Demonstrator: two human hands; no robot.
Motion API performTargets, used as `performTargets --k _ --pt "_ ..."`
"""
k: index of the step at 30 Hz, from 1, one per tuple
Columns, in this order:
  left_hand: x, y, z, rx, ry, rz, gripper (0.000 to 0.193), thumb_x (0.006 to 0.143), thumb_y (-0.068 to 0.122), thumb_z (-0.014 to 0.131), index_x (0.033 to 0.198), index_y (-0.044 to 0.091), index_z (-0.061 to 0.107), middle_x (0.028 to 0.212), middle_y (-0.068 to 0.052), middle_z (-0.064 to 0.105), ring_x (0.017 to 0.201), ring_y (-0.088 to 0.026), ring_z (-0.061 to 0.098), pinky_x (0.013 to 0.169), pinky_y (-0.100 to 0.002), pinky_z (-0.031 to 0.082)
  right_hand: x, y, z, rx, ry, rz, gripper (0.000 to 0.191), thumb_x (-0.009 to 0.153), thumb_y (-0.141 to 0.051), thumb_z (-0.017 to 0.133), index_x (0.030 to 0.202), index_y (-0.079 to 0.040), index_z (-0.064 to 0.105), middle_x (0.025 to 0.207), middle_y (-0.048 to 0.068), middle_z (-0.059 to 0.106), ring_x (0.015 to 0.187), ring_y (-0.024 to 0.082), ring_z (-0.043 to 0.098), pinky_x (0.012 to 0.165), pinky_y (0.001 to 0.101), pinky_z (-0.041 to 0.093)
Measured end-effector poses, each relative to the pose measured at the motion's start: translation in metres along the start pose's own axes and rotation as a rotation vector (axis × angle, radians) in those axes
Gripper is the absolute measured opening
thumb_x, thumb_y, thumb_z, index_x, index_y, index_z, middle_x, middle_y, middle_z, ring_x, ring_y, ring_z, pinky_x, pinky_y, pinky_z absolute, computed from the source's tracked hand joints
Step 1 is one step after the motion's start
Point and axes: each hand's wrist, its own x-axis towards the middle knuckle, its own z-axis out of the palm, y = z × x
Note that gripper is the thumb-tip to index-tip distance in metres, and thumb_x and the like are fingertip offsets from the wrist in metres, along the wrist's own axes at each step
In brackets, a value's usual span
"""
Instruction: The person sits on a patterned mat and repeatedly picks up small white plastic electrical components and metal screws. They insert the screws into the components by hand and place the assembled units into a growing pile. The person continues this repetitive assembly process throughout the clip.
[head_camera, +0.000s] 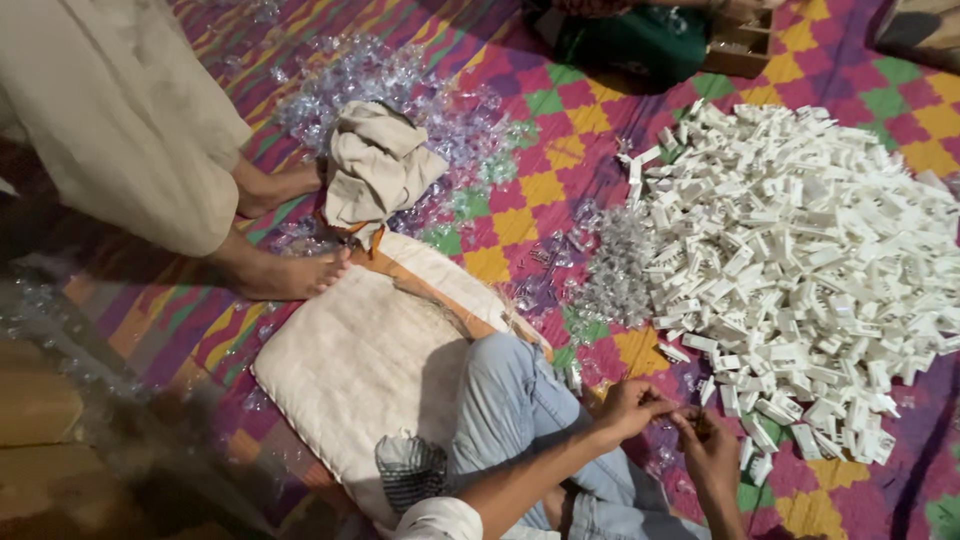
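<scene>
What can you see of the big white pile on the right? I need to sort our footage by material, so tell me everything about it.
The white pile is a wide, loose heap of many small, blocky, plastic-looking pieces, all white, some with ridged or toothed edges. They lie jumbled at every angle on the chequered mat. A smaller scatter of clear pieces borders its left side. Its near edge reaches almost to the right hand.
</scene>
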Motion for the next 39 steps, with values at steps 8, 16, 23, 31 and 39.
performTargets --k 8,16,23,31,39 --pt "0.001 0.001 -0.002 -0.358 0.072 -0.260 0.005 0.100 0.007 0.067 0.100 0.003 0.070 0.086 -0.005 0.070 0.070 -0.010 0.064 0.062 -0.026 0.051 -0.020 -0.035 0.022 -0.139 0.162 -0.259 0.010 0.094 -0.008 0.072 0.100 -0.001 0.069 0.083 0.006 0.069 0.061 0.012 0.064 0.057 0.0264 0.049" --pt "0.002 0.006 -0.004 -0.384 -0.050 -0.202 0.012 0.100 0.011 0.072 0.108 0.003 0.069 0.095 -0.006 0.072 0.078 -0.011 0.067 0.070 -0.026 0.056 -0.015 -0.026 0.018 -0.152 0.217 -0.107 0.009 0.101 -0.007 0.070 0.107 -0.001 0.068 0.073 0.009 0.066 0.061 0.012 0.062 0.057 0.0264 0.047" --pt "-0.001 -0.005 0.000 -0.281 -0.083 -0.098 0.021 0.101 0.017 0.073 0.113 -0.001 0.073 0.093 -0.005 0.073 0.077 -0.009 0.065 0.069 -0.024 0.053 -0.013 -0.012 0.017 0.066 0.174 -0.071 0.010 0.104 -0.010 0.067 0.106 -0.001 0.065 0.075 0.004 0.063 0.064 0.009 0.057 0.059 0.0239 0.045" --pt "-0.001 0.007 0.002 -0.266 -0.077 -0.108 0.018 0.103 0.015 0.070 0.110 -0.001 0.072 0.091 -0.004 0.071 0.075 -0.008 0.064 0.068 -0.024 0.053 -0.011 -0.017 0.015 0.010 0.169 -0.092 0.010 0.103 -0.010 0.068 0.104 0.000 0.065 0.077 0.004 0.063 0.065 0.010 0.055 0.060 0.0243 0.045" --pt "0.006 0.004 0.002 -0.322 0.042 -0.203 0.007 0.102 0.008 0.068 0.104 0.002 0.070 0.089 -0.004 0.070 0.073 -0.010 0.063 0.065 -0.027 0.052 -0.009 -0.020 0.021 0.014 0.122 -0.238 0.011 0.099 -0.008 0.067 0.095 -0.003 0.058 0.078 0.000 0.055 0.066 0.008 0.051 0.058 0.0242 0.042"
